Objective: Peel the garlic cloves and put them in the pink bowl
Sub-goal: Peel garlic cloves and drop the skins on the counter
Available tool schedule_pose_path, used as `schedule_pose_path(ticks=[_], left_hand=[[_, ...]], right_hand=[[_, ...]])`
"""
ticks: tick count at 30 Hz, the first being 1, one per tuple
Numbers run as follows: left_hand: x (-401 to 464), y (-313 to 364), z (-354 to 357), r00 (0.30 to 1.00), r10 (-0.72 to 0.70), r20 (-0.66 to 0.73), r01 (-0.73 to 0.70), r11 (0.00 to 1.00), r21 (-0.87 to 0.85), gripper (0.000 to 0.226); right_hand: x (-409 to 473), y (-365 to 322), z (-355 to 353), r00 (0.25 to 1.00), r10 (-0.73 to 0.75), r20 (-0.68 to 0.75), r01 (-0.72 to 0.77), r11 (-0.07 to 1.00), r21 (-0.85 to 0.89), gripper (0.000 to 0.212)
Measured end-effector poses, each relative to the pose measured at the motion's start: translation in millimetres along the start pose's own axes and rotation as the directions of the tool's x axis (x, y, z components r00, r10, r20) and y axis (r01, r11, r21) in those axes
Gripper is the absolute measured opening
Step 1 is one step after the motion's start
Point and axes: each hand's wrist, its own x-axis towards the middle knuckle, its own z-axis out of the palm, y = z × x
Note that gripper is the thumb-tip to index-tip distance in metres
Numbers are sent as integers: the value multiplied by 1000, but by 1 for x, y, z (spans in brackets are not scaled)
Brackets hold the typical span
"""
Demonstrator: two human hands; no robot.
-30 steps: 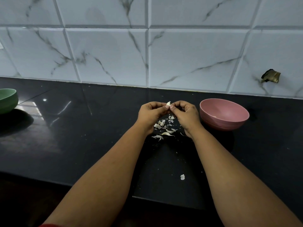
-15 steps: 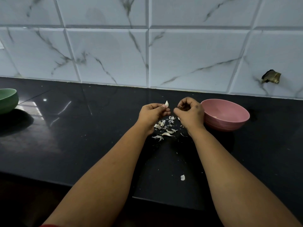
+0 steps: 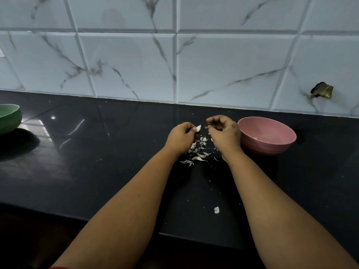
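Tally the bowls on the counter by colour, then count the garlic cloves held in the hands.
Pink bowl: 1
Green bowl: 1
Garlic clove held in the left hand: 1
Total: 3
The right hand is curled; whether it holds anything cannot be told.

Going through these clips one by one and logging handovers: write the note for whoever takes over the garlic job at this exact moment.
Left hand: pinches a garlic clove at its fingertips, above the counter.
Right hand: fingers curled beside the clove, not touching it; whether it pinches a scrap of skin cannot be told.
Pink bowl: on the black counter, just right of the right hand; something pale lies inside, possibly a clove.
Peel scraps: scattered on the counter under the hands.
Done: much skin is already off.
Left: finish this clove and put it in the pink bowl.
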Motion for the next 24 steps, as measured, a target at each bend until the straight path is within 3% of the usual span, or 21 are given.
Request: schedule_pose_path(ticks=[4, 7, 15, 24], left_hand=[[-1, 0, -2, 997, 78, -1, -77, 985, 157, 24], [0, -1, -2, 990, 138, -22, -130, 968, 213, 16], [-3, 0, -3, 988, 136, -75, -146, 976, -160, 7], [-8, 2, 9, 994, 30, -104, -72, 903, -424, 11]], right_hand=[[-3, -3, 1, 993, -38, 116, 31, 998, 60, 12], [-6, -1, 3, 977, -56, 206, 44, 997, 60, 15], [-4, -2, 0, 982, 53, 181, -99, 961, 259, 16], [-6, 1, 5, 991, 95, 97, -116, 964, 240, 20]])
